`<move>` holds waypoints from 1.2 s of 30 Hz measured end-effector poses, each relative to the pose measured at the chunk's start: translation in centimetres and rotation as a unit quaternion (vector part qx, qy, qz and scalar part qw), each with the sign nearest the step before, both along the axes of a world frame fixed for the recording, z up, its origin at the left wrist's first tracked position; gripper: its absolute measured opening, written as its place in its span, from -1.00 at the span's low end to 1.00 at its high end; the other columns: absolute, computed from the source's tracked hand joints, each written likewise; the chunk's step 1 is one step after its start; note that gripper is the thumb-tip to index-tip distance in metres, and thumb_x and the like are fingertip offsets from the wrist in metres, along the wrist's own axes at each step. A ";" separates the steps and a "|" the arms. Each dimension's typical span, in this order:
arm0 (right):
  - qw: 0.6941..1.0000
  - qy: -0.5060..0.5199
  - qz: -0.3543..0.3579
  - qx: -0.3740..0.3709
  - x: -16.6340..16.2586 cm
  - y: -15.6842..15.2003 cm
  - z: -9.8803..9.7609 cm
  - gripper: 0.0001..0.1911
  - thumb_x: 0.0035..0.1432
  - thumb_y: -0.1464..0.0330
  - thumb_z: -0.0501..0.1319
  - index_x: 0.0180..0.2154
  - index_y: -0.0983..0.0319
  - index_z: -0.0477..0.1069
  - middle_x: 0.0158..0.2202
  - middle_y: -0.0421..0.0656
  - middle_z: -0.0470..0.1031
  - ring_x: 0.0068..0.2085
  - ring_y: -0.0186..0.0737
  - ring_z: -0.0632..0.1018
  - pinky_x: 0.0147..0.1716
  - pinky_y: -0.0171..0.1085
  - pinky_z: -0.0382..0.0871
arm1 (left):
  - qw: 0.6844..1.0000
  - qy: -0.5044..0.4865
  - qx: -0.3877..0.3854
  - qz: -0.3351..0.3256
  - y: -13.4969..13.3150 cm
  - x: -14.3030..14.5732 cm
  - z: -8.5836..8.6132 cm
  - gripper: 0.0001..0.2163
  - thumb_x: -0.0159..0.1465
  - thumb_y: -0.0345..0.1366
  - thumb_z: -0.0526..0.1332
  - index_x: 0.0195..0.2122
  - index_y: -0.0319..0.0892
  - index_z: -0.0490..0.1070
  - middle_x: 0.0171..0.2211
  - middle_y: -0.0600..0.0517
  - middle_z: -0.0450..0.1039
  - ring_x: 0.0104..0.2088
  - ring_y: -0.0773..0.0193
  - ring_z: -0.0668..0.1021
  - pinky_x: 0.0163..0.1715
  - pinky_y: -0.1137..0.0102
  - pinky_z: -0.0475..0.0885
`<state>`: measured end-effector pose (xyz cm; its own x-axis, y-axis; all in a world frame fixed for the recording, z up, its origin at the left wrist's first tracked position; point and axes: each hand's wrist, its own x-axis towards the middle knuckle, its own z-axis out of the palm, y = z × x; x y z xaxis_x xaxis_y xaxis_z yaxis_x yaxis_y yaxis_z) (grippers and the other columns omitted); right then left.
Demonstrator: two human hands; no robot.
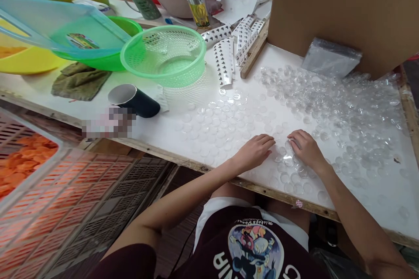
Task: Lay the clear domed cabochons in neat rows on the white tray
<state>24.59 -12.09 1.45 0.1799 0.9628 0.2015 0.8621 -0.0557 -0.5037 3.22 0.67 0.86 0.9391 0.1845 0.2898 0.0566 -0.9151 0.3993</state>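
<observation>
Many clear glass cabochons [327,96] lie spread over the white tabletop [183,148], heaped at the right and laid flat in the middle [222,122]. My left hand [255,151] rests palm down among the flat ones near the front edge, fingers stretched out together. Beside it, my right hand [304,147] has its fingers curled down onto the cabochons, touching one with its fingertips. Whether it pinches a piece I cannot make out.
A green mesh basket [163,54], a tipped black cup [132,100], printed sticker strips [225,52], a cardboard wall [340,8] and a plastic bag packet [330,56] stand behind. Coloured basins, a mug and a pink bowl fill the back left. Orange crates [49,209] sit lower left.
</observation>
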 end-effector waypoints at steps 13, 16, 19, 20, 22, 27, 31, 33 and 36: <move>0.998 -0.059 -0.023 0.030 1.5 0.4 -1.0 -0.62 0.19 0.59 0.00 -0.11 0.18 0.48 -0.11 -0.05 0.53 -0.09 -0.04 0.55 -0.08 -0.07 0.43 | 0.998 0.049 0.044 0.001 1.6 4.0 -0.9 -0.75 0.38 -0.58 0.04 -0.01 -0.23 0.38 -0.17 -0.08 0.55 -0.13 0.15 0.56 -0.08 0.27 0.42; 0.997 -0.063 -0.030 0.026 1.6 0.2 -1.0 -0.61 0.15 0.62 0.00 -0.15 0.19 0.48 -0.10 -0.04 0.53 -0.07 -0.03 0.54 -0.04 -0.05 0.41 | 0.999 0.022 0.017 0.019 1.6 3.7 -0.9 -0.78 0.38 -0.50 0.11 0.01 -0.20 0.37 -0.05 -0.11 0.52 -0.02 0.09 0.53 -0.02 0.21 0.44; 0.997 -0.050 -0.040 0.041 1.6 1.4 -0.9 -0.71 0.25 0.53 0.04 -0.12 0.20 0.47 -0.10 -0.03 0.53 -0.06 -0.01 0.53 -0.03 -0.04 0.41 | 0.999 0.029 0.019 0.019 1.7 3.7 -0.9 -0.80 0.38 -0.49 0.11 -0.01 -0.21 0.38 -0.03 -0.14 0.51 0.01 0.05 0.51 0.00 0.16 0.46; 0.998 -0.049 -0.032 0.040 1.6 2.0 -1.0 -0.74 0.28 0.48 0.07 -0.09 0.20 0.47 -0.08 -0.02 0.53 -0.05 0.01 0.53 -0.02 -0.03 0.41 | 0.999 0.032 0.017 0.014 1.6 3.8 -0.9 -0.80 0.39 -0.51 0.09 -0.02 -0.21 0.39 -0.06 -0.14 0.52 -0.01 0.06 0.52 -0.01 0.16 0.47; 0.998 -0.055 -0.011 0.029 1.5 3.5 -1.1 -0.77 0.29 0.42 0.13 -0.06 0.19 0.47 -0.04 -0.01 0.53 -0.03 0.03 0.51 -0.01 -0.01 0.40 | 1.000 0.026 0.004 0.008 1.5 3.8 -1.0 -0.79 0.41 -0.52 0.05 -0.03 -0.21 0.39 -0.10 -0.13 0.53 -0.02 0.08 0.53 -0.02 0.18 0.49; 0.998 -0.060 -0.008 0.010 1.5 6.1 -1.8 -0.80 0.29 0.45 0.09 -0.18 0.18 0.48 -0.18 -0.03 0.58 -0.14 0.01 0.53 -0.07 -0.03 0.39 | 0.995 -0.014 -0.084 0.042 1.3 3.9 -1.6 -0.74 0.44 -0.49 0.00 0.05 -0.18 0.39 -0.06 -0.11 0.56 -0.05 0.14 0.59 -0.07 0.24 0.53; 0.999 0.016 -0.049 0.006 1.8 6.6 -1.9 -0.71 0.28 0.41 0.09 0.00 0.20 0.43 -0.26 -0.10 0.57 -0.26 -0.07 0.55 -0.12 -0.07 0.43 | 0.984 -0.035 -0.156 0.076 1.6 4.2 -1.9 -0.74 0.43 -0.48 0.02 0.03 -0.17 0.42 -0.10 -0.07 0.59 -0.10 0.17 0.61 -0.11 0.26 0.55; 0.997 0.039 -0.070 0.007 2.0 6.5 -1.9 -0.68 0.25 0.39 0.13 0.04 0.22 0.41 -0.19 -0.07 0.56 -0.29 -0.10 0.55 -0.13 -0.07 0.45 | 0.984 -0.039 -0.155 0.082 1.9 4.3 -2.0 -0.75 0.41 -0.50 0.04 0.00 -0.19 0.44 -0.13 -0.08 0.59 -0.09 0.15 0.60 -0.09 0.24 0.54; 0.996 0.017 -0.086 0.020 2.3 6.2 -1.9 -0.70 0.21 0.40 0.16 -0.02 0.23 0.45 -0.04 0.02 0.51 -0.18 -0.03 0.57 -0.03 0.01 0.44 | 0.990 -0.049 -0.110 0.078 2.3 4.4 -2.1 -0.76 0.37 -0.54 0.09 -0.04 -0.20 0.47 -0.04 -0.13 0.56 0.02 0.09 0.54 0.00 0.17 0.50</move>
